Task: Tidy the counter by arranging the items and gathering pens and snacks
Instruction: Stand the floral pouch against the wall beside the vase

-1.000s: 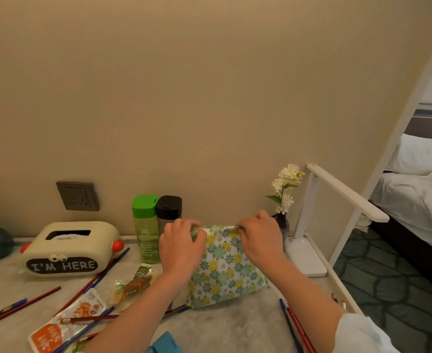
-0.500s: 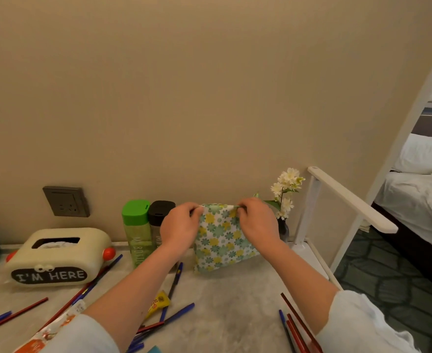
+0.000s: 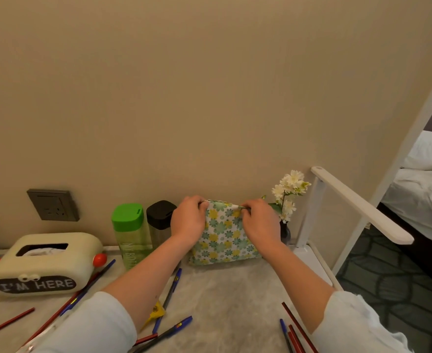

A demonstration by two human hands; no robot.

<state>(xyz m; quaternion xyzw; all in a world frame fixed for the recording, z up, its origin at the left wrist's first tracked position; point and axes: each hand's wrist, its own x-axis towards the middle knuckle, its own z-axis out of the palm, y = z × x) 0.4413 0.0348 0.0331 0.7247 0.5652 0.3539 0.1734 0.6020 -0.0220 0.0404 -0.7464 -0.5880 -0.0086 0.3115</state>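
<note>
So here's the setup: the floral pouch (image 3: 222,238) is standing upright on its bottom edge at the back of the desk (image 3: 225,296), right up against the wall. Its flat printed face is turned toward the camera and its top edge points straight up. It looks a bit wider at the base than at the top, and the base runs left to right along the wall. The left hand (image 3: 188,220) has its fingers curled over the pouch's top left corner, and the right hand (image 3: 259,221) is pinching the top right corner, so both are clamped on that upper edge. The pouch sits between a black-capped bottle (image 3: 160,220) on its left and a little vase of white flowers (image 3: 290,194) on its right. A green-lidded bottle (image 3: 129,233) is just beside the black one. Farther left there's a cream tissue box (image 3: 44,263) that says "I'M HERE", with a wall socket (image 3: 53,205) above it. A white desk lamp (image 3: 357,205) stands at the right end. Pens are scattered all over the front: one blue pen (image 3: 170,294) lies lengthwise, pointing roughly up toward the pouch, and another blue pen (image 3: 174,329) lies on a slant below it. Red and blue ones (image 3: 87,289) angle up toward the tissue box, and a few more (image 3: 296,327) are down by the right forearm. A yellow snack packet (image 3: 156,312) lies under the left arm. A bed (image 3: 423,189) shows off to the right.
</note>
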